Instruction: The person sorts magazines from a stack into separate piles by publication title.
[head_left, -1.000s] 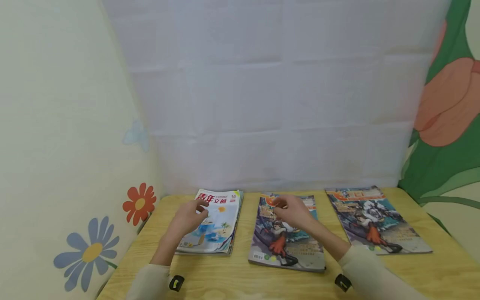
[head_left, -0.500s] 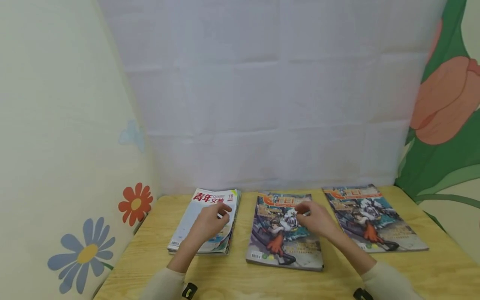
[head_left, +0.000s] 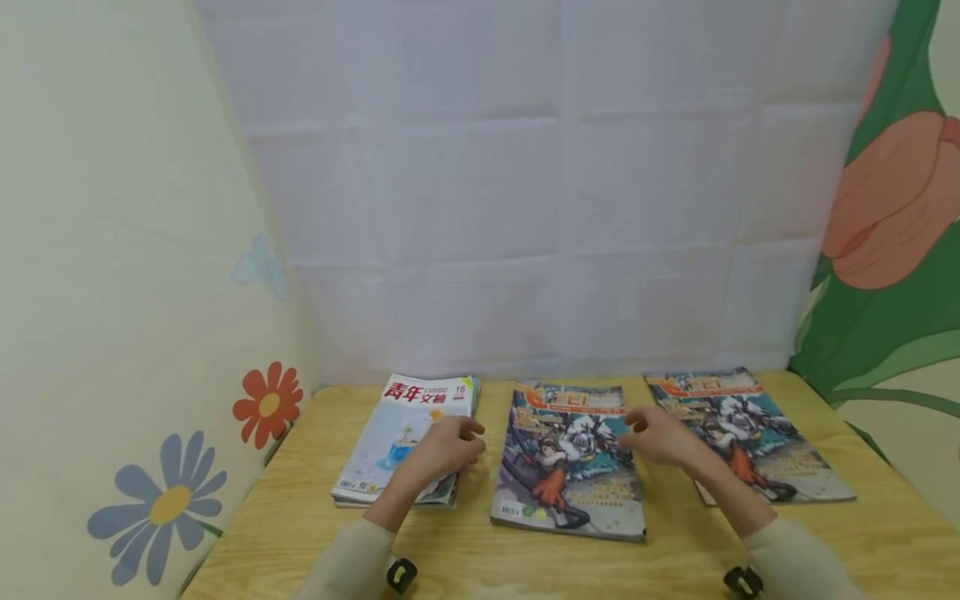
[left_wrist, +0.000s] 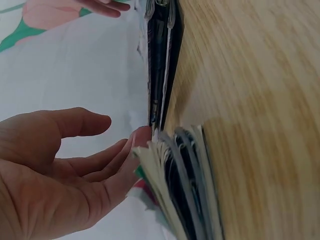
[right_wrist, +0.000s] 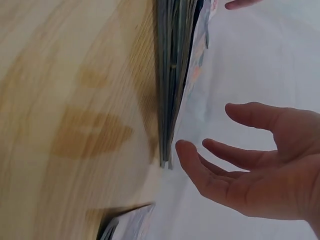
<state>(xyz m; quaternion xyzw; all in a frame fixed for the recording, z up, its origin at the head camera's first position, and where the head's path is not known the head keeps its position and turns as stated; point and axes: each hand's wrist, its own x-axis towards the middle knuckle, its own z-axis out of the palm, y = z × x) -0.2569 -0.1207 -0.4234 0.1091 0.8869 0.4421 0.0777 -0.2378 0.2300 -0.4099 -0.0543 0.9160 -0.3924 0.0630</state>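
Observation:
On the left lies a stack of magazines (head_left: pixel 408 433) with a white cover and red Chinese lettering. My left hand (head_left: pixel 450 447) hovers by its right side, fingers loosely bent around nothing. Beside it, in the middle, lies a thicker pile of comic magazines (head_left: pixel 562 467) with a figure in red on the cover. Near that pile's right edge hovers my right hand (head_left: pixel 660 436), its thumb and fingers apart. In the right wrist view the right hand (right_wrist: pixel 265 165) holds nothing; in the left wrist view the left hand (left_wrist: pixel 65 170) is likewise unfilled.
A third comic magazine (head_left: pixel 750 442) with a matching cover lies at the right, partly behind the right forearm. All rest on a light wooden table (head_left: pixel 487 571). A white cloth (head_left: pixel 480 208) hangs behind, between painted walls with flowers (head_left: pixel 171 504).
Both hands have moved right: the left from over the white-covered stack to its right side, the right from over the middle pile to its right edge. The magazines stay in place.

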